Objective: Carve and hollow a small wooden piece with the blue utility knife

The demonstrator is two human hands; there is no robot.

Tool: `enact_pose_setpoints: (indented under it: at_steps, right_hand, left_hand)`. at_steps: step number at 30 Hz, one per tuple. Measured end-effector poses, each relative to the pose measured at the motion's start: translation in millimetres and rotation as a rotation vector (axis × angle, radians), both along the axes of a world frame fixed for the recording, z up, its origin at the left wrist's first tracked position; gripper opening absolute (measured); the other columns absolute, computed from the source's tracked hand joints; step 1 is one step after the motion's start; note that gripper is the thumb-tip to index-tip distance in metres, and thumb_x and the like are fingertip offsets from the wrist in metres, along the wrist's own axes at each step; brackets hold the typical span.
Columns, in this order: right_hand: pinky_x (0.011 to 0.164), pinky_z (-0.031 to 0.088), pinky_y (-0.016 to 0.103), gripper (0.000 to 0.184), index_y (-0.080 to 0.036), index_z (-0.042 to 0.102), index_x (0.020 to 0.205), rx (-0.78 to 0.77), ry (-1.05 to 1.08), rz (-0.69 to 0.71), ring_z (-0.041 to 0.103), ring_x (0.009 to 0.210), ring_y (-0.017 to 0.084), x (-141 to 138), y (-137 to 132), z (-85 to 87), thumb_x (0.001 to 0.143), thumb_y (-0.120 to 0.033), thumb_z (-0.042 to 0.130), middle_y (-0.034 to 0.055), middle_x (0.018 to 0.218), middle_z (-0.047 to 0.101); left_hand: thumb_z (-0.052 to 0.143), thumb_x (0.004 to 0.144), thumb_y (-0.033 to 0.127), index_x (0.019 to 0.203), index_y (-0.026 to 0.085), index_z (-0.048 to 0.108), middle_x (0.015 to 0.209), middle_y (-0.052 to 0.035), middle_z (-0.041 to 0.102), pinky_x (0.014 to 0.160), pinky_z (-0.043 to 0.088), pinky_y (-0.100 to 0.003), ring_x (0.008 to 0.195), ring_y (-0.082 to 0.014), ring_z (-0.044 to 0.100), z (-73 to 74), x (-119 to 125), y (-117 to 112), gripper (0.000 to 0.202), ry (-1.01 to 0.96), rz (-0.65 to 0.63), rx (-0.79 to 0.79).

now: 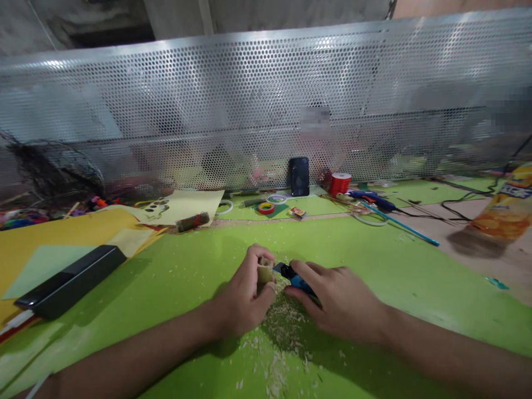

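My left hand (243, 296) is closed round a short tan cylinder, a piece of wood or bamboo (265, 271), standing upright on the green mat (174, 266). My right hand (334, 302) grips a blue-handled cutter (293, 277), its dark tip touching the cylinder's right side. Pale shavings (282, 338) lie scattered on the mat beneath and in front of both hands.
A black flat box (70, 282) lies at left on yellow and green sheets. Along the perforated metal screen (266, 105) stand a dark phone (299, 176), a red spool (339, 183), tape rolls (266, 208), a blue glue gun (372, 198) and cables. An orange packet (505, 208) is at right.
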State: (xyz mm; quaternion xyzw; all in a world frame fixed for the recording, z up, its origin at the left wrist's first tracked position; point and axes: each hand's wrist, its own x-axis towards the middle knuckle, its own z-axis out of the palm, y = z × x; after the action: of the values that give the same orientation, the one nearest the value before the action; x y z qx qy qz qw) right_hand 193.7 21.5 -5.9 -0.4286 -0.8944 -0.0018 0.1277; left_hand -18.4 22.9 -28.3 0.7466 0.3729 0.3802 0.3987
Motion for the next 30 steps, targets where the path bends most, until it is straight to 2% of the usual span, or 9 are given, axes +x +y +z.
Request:
enact_pose_setpoints:
  at_steps: [5, 11, 17, 25, 30]
  right_hand:
    - [0.05, 0.016, 0.031, 0.022, -0.022, 0.044, 0.112, -0.015, -0.015, 0.03, 0.061, 0.06, 0.02, -3, 2, 1.9, 0.099, -0.038, 0.036, 0.0038, 0.086, 0.069]
    - [0.05, 0.016, 0.031, 0.022, -0.02, 0.045, 0.111, -0.034, -0.001, 0.029, 0.059, 0.058, 0.02, -7, 1, 5.1, 0.098, -0.035, 0.037, 0.0062, 0.086, 0.069]
    - [0.049, 0.023, 0.028, 0.02, -0.021, 0.046, 0.107, -0.159, 0.13, 0.085, 0.058, 0.058, 0.018, -4, 5, 9.0, 0.097, -0.037, 0.04, 0.004, 0.078, 0.068]
    - [0.049, 0.02, 0.028, 0.023, -0.021, 0.048, 0.107, 0.008, 0.06, -0.015, 0.061, 0.054, 0.019, 2, 1, 5.6, 0.097, -0.04, 0.04, 0.0048, 0.081, 0.071]
    - [0.049, 0.019, 0.029, 0.023, -0.021, 0.047, 0.107, 0.057, 0.05, 0.0, 0.063, 0.055, 0.02, 4, 2, 3.1, 0.097, -0.041, 0.041, 0.0036, 0.08, 0.071]
  left_hand:
    - [0.046, 0.091, 0.01, 0.117, 0.025, 0.031, 0.104, -0.0036, 0.044, 0.082, 0.047, -0.034, 0.092, -0.0164, 0.052, 7.1, 0, -1, 0.033, 0.123, -0.01, 0.093]
    - [0.046, 0.09, 0.01, 0.119, 0.025, 0.03, 0.112, -0.0055, 0.039, 0.084, 0.047, -0.035, 0.091, -0.0152, 0.051, 1.5, 1, 1, 0.036, 0.105, 0.033, 0.225]
    - [0.046, 0.091, 0.012, 0.121, 0.025, 0.029, 0.106, -0.0037, 0.045, 0.083, 0.045, -0.033, 0.094, -0.0161, 0.051, 1.3, 2, 1, 0.036, 0.073, 0.051, 0.152]
    - [0.044, 0.093, 0.013, 0.121, 0.026, 0.027, 0.099, -0.0021, 0.048, 0.079, 0.045, -0.032, 0.088, -0.015, 0.052, 4.7, 3, -2, 0.035, 0.023, 0.043, 0.098]
    - [0.045, 0.092, 0.011, 0.122, 0.025, 0.026, 0.1, -0.0026, 0.046, 0.083, 0.046, -0.034, 0.091, -0.0156, 0.053, 4.2, 3, -1, 0.038, 0.054, 0.02, 0.13]
